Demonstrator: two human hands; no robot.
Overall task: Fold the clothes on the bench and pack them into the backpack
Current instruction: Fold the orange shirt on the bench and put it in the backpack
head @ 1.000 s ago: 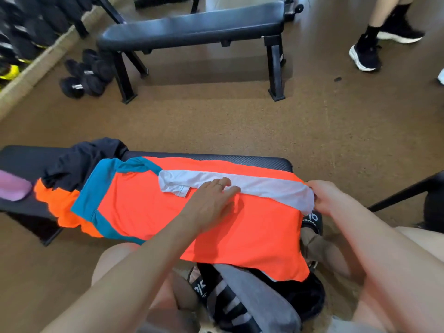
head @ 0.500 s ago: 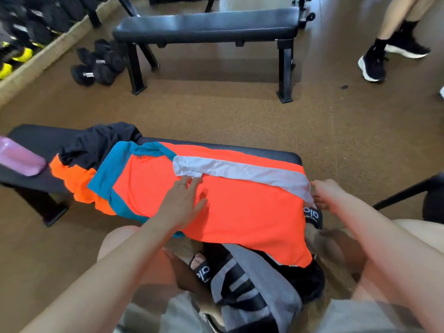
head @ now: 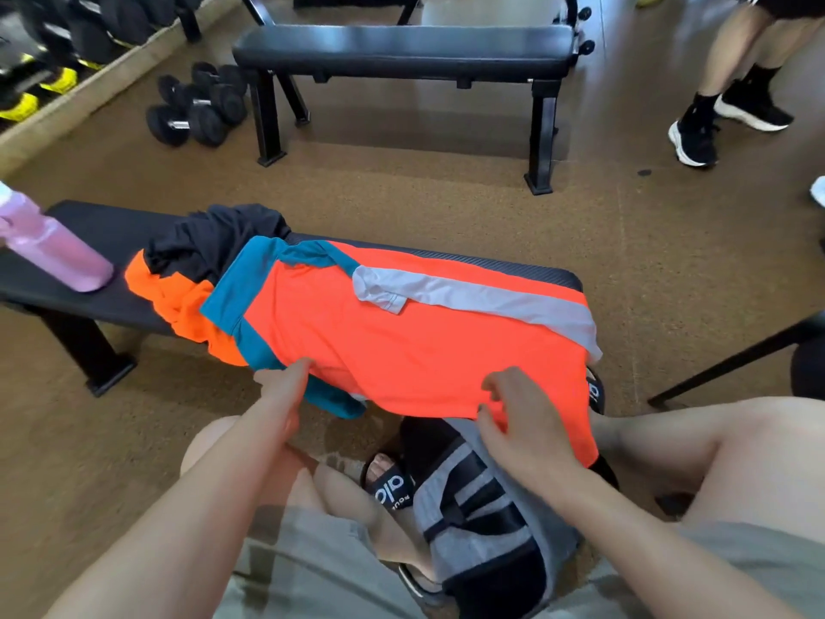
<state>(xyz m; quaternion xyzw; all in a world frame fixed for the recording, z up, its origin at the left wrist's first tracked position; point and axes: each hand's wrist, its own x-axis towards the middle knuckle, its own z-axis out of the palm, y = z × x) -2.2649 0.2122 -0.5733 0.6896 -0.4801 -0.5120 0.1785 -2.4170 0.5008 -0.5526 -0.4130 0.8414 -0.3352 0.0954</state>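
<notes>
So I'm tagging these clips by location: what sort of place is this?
Most likely a gym: black dumbbells lie on the floor, a second padded bench stands beyond, and more weights sit on a rack.

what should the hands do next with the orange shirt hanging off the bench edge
Probably lift the near hem and fold it up and away over the orange shirt. Both the left hand and right hand grip that hanging edge, the far side with the white sleeve already lies folded in on the bench, and the backpack waits below.
</notes>
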